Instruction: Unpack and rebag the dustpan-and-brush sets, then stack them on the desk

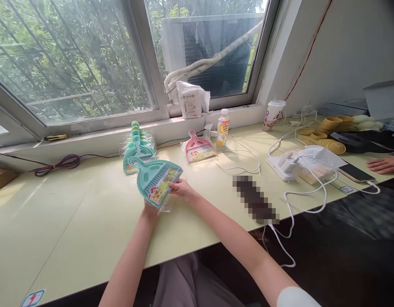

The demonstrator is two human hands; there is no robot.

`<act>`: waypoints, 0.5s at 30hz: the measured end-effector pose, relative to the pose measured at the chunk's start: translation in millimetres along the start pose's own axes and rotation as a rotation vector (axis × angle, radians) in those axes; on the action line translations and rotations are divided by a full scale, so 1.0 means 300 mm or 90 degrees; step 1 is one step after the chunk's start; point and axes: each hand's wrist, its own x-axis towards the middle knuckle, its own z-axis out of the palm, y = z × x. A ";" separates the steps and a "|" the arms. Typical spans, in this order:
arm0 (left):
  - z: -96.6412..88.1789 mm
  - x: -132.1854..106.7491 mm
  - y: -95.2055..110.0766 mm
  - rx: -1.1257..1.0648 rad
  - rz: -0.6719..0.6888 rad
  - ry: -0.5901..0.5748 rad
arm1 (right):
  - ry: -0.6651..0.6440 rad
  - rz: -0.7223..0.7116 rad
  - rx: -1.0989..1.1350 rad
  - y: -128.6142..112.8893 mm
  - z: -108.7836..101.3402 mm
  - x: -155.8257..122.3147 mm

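A mint-green mini dustpan and brush set (156,181) in clear wrapping, with a printed card across it, is held tilted above the table. My right hand (183,190) pinches its right edge by the card, fingers closed. Beneath the lower edge, my left hand (151,207) supports the set; its fingers are mostly hidden behind it. Just beyond lies a row of similar green wrapped dustpan sets (137,151), overlapping one another. A pink wrapped dustpan set (199,149) lies farther right, near the wall.
Right of the pink set stand a drink bottle (222,130) and a paper cup (273,115). A power strip (281,168), white cables, a phone (356,171) and a blurred dark object (256,199) occupy the right side. Another person's hand (382,165) rests at the far right.
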 end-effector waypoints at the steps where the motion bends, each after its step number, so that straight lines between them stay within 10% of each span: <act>1: -0.004 -0.010 0.009 -0.010 -0.014 0.010 | 0.011 -0.011 0.006 0.001 -0.002 0.003; 9: 0.084 -0.037 0.050 -0.099 -0.125 -0.095 | 0.118 -0.103 0.073 -0.022 -0.025 0.018; 15: 0.042 -0.016 0.062 -0.069 -0.039 -0.002 | 0.147 -0.100 0.085 -0.029 -0.046 0.022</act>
